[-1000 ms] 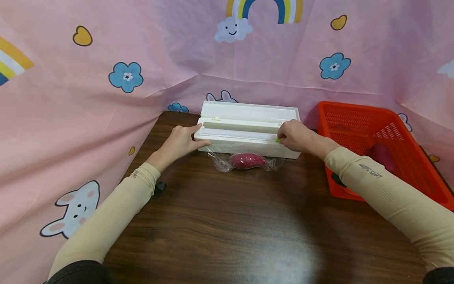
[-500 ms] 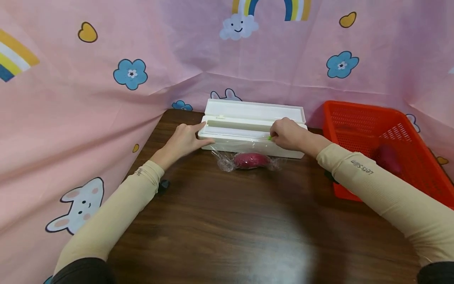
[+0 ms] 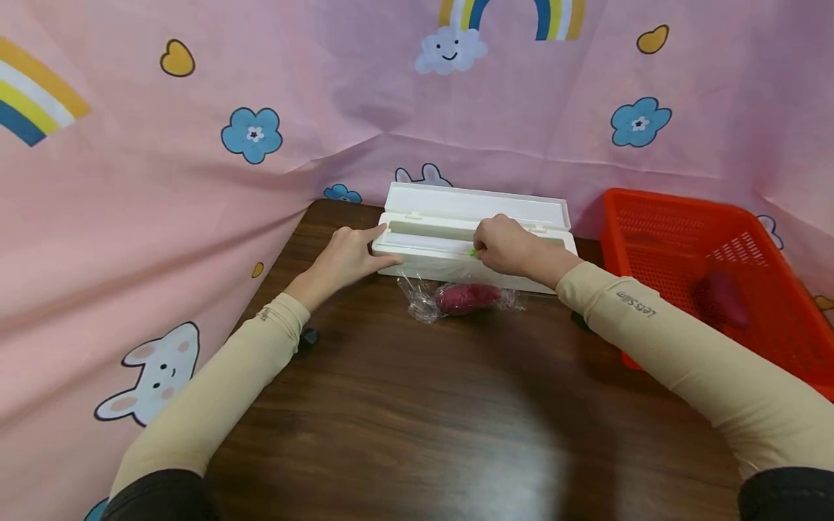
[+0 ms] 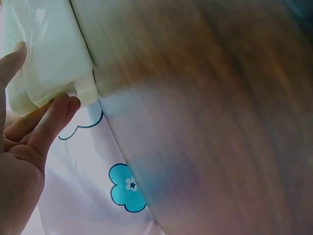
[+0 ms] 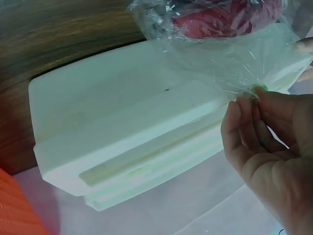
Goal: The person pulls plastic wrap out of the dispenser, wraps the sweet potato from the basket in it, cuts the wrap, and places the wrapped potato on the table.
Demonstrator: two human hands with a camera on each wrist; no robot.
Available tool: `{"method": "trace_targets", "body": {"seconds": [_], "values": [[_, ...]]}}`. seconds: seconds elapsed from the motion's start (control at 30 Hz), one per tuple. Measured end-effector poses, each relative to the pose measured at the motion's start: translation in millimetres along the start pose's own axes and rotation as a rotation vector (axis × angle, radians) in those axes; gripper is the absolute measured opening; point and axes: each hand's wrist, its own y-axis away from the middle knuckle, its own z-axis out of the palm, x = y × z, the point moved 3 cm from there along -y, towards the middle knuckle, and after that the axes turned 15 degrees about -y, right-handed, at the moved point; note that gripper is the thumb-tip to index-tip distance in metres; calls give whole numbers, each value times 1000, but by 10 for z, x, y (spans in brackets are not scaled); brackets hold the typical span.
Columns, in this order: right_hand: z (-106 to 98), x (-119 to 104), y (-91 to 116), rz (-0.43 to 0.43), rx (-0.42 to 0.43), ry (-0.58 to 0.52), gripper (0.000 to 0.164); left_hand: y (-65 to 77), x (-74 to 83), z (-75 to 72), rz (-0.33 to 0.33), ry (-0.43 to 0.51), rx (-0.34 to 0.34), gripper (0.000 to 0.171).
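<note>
Both are occupied: the left hand [image 3: 348,257] grips an end between thumb and fingers set apart, while the right hand [image 3: 508,246] has its fingertips pinched together. Beneath lies the desk [image 3: 417,405], with a red basket [image 3: 671,224] at its right side, holding a purple lump [image 3: 722,298]. At the far side sits the white box [image 3: 423,266], lid [image 3: 482,206] tipped back, its long axis running left to right; the left hand has its left end, the right hand is near the middle of its front edge. Inside shows a white roll [image 3: 426,241], lying along that axis. Just in front of the box rests a wrapped bundle [image 3: 467,298], nearer the right hand, clear film [image 5: 244,63] spreading over the box's front to the right fingertips. Smallest, the green tab [image 3: 473,252] is caught in that pinch; the front edge between it and the left hand lies leftward of the right hand.
</note>
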Motion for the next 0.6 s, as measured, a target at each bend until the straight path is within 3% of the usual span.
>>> {"method": "trace_targets", "body": {"seconds": [0.3,0.6], "values": [[11,-7,-31,-12,7,5,41,-16,20,11,1,-1,7,76],[47,-73,-98,-16,17,-3,39,-10,6,30,0,0,18,77]]}}
